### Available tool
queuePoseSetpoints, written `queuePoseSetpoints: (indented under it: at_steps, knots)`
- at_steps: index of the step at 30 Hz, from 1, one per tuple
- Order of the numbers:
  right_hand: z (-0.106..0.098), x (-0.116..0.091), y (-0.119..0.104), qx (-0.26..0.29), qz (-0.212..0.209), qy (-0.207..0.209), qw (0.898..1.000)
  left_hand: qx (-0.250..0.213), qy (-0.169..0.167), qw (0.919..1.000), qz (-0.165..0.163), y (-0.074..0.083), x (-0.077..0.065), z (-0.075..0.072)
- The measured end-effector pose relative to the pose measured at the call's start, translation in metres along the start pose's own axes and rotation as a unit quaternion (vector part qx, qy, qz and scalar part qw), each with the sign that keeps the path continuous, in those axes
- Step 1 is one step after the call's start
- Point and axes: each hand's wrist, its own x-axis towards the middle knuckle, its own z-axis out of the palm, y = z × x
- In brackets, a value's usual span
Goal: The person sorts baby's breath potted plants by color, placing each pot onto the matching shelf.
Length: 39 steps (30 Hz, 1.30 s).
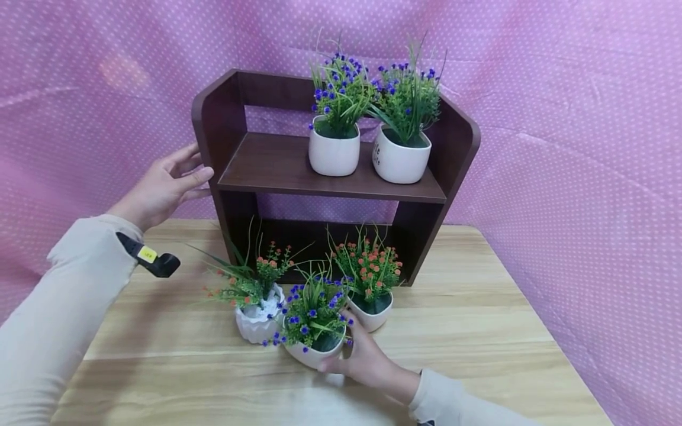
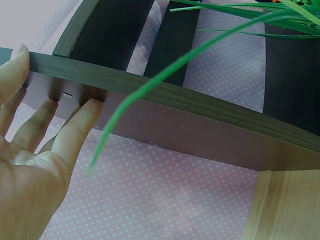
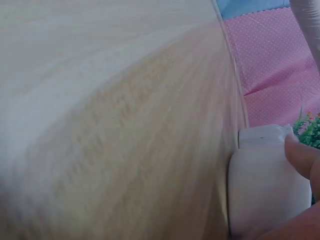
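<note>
My right hand [image 1: 369,362] grips the right side of a white pot holding an artificial plant with purple flowers [image 1: 314,316], thumb at its front and fingers behind. In the right wrist view the smooth white pot [image 3: 267,192] stands at the tabletop, thumb at its rim. My left hand [image 1: 162,188] touches the left side panel of a dark brown two-tier shelf [image 1: 277,160]. In the left wrist view the left hand's extended fingers [image 2: 75,132] press the panel's outer face, and the thumb lies at its front edge.
A ridged white pot with orange flowers [image 1: 258,322] stands left of the held plant. Another orange-flowered plant [image 1: 373,316] stands behind it to the right, before the lower tier. Two purple-flowered plants [image 1: 334,151] [image 1: 401,158] sit on the upper tier. Pink dotted cloth [image 1: 559,148] surrounds the wooden table [image 1: 469,331].
</note>
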Motion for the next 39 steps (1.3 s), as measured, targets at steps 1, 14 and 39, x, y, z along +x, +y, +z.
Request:
queuePoseSetpoints:
  at_steps: [1, 14, 39]
  knots:
    - [0.002, 0.000, 0.000, 0.006, 0.006, 0.004, 1.000, 0.002, 0.000, 1.0000, -0.002, 0.001, 0.000, 0.000]
    - [0.006, 0.006, 0.003, 0.022, 0.012, 0.042, 0.999, 0.004, 0.000, 1.0000, -0.002, 0.005, 0.000, 0.001]
    - [-0.026, -0.021, -0.079, 0.053, -0.061, 0.071, 0.994, 0.010, 0.006, 0.9999, -0.004, -0.001, -0.001, 0.001]
